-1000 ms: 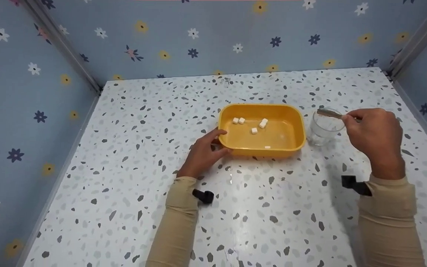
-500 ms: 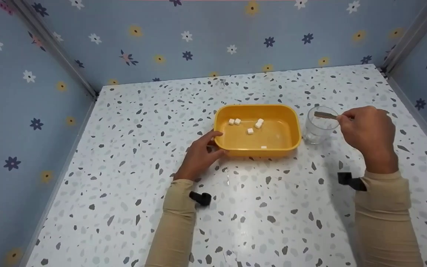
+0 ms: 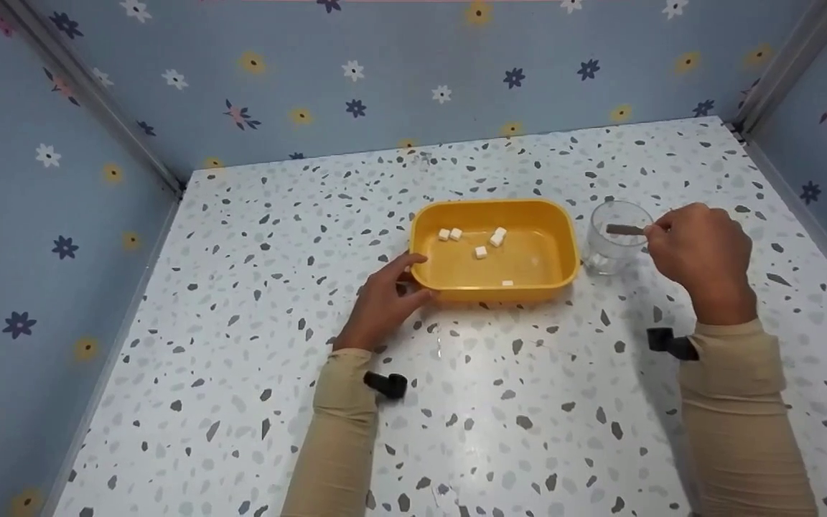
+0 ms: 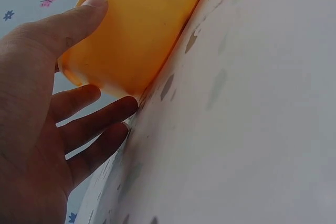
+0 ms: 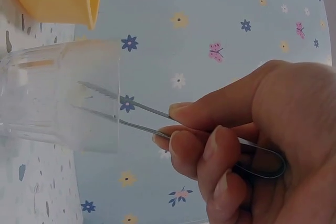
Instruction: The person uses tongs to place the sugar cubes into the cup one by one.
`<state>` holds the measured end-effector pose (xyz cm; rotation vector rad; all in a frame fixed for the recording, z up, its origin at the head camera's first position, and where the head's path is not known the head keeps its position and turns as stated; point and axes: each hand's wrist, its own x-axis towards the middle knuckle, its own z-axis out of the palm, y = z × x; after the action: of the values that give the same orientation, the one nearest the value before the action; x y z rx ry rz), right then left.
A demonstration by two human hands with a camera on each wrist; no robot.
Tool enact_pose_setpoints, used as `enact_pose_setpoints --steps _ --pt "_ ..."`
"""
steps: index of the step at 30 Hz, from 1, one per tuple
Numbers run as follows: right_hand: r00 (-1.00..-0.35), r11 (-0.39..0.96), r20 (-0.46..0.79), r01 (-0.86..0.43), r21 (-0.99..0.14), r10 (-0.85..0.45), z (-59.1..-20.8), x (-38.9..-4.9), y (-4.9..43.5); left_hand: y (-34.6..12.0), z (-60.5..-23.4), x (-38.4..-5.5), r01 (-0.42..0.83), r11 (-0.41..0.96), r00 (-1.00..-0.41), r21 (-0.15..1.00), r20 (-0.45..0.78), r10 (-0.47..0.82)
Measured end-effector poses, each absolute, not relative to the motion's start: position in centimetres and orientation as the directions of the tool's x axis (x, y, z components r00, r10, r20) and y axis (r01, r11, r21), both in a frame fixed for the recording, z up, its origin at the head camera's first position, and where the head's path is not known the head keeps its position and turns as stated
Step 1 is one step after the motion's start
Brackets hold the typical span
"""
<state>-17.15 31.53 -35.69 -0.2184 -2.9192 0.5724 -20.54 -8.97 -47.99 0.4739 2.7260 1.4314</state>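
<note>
My left hand (image 3: 383, 300) holds the left near corner of a yellow plastic tub (image 3: 496, 294), its index finger over the rim. In the left wrist view, the thumb (image 4: 79, 22) presses the tub's outer wall and other fingers spread below. Several white cubes (image 3: 480, 253) lie inside the tub. My right hand (image 3: 704, 251) pinches metal tweezers (image 5: 144, 109) between thumb and fingers. Their two arms stand apart, tips inside the mouth of a clear drinking glass (image 5: 52, 93). I see nothing distinct between the tips; the glass wall blurs them. The glass (image 3: 604, 251) stands upright right of the tub.
A white speckled tabletop (image 3: 241, 287) carries the tub and glass. Blue flowered walls (image 3: 385, 72) close off the back and both sides. Each wrist has a black camera mount (image 3: 387, 385) on its sleeve.
My right hand has brought the tweezers slightly lower, their tips now in the glass mouth. The whole head view has shifted a little. My left hand keeps its hold on the tub.
</note>
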Motion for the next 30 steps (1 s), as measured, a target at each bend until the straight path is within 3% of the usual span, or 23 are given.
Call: enact_pose_setpoints --steps 18,30 --pt "-0.970 0.927 0.179 0.093 -0.362 0.167 -36.67 -17.60 31.17 -9.07 -48.07 -20.45 0.267 0.506 -0.949 0.820 0.134 0.284" --pt "-0.973 0.932 0.144 0.121 -0.341 0.179 -36.45 -17.36 30.83 -9.07 -47.97 -20.36 0.254 0.500 -0.951 0.828 0.118 0.287"
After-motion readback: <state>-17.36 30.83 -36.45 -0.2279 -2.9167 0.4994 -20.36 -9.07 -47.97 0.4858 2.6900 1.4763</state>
